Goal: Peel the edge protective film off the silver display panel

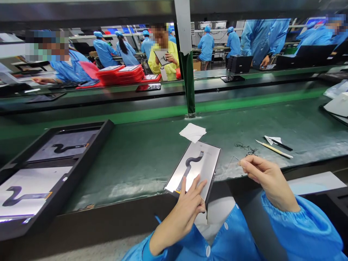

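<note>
A flat display panel (pixel 208 156) with a silvery back and a curved dark ribbon cable (pixel 188 165) lies at the bench's near edge, its lower corner overhanging. My left hand (pixel 187 206) rests on the panel's lower part, fingers spread across its face. To the right, my right hand (pixel 262 172) is closed in a pinch above the bench edge. A thin, bent, wire-like piece (pixel 236 158) sticks out from its fingertips; its exact kind is too small to tell. Dark, tangled strands (pixel 246 148) lie on the bench just beyond that hand.
A black tray (pixel 107 132) at left holds two similar panels. White sheets (pixel 193 132) lie behind my panel. A pale pen-like tool (pixel 274 149) and a black one (pixel 284 145) lie right. A post (pixel 189 83) stands at the bench's back; people work beyond it.
</note>
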`<state>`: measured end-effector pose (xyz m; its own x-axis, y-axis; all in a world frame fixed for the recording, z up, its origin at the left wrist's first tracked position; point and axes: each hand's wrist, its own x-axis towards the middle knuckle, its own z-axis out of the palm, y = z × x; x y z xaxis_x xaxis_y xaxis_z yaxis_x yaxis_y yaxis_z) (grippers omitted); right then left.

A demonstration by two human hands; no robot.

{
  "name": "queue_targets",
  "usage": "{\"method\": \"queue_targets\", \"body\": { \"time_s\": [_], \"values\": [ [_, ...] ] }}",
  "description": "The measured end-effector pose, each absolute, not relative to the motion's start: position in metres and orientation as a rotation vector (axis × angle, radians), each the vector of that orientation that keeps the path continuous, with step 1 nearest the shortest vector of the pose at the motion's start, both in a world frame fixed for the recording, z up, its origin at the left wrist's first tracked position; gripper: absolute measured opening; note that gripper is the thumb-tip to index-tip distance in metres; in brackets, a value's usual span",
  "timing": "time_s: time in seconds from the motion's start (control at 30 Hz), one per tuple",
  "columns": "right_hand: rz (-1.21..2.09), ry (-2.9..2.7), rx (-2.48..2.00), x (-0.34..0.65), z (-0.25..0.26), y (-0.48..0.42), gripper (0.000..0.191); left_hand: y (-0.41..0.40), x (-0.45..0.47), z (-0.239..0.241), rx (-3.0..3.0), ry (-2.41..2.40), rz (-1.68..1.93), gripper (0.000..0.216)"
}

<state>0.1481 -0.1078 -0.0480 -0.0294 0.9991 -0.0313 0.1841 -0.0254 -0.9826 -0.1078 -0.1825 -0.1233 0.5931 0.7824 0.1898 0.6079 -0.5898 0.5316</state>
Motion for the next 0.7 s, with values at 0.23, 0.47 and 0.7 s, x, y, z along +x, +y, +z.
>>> {"method": "queue_targets", "body": {
  "time_s": [0.23,0.47,0.7],
  "values": [
    [1.170,-1.335,-1.365,0.1494,-0.0491,-0.1070,0.046,-0.1824,-0.1082,-0.1226,2.406,1.116,0.568,0.026],
    [1.164,-1.333,-1.350,0.1480,-0.0483,-0.1070,0.045,-0.1828,-0.1081,-0.1219,2.386,1.114,0.540,0.027],
    [1.166,-1.325,-1.355,0.1477,-0.0497,-0.1048,0.047,-0.1821,-0.1083,-0.1219,2.385,1.101,0.558,0.026]
  ]
}}
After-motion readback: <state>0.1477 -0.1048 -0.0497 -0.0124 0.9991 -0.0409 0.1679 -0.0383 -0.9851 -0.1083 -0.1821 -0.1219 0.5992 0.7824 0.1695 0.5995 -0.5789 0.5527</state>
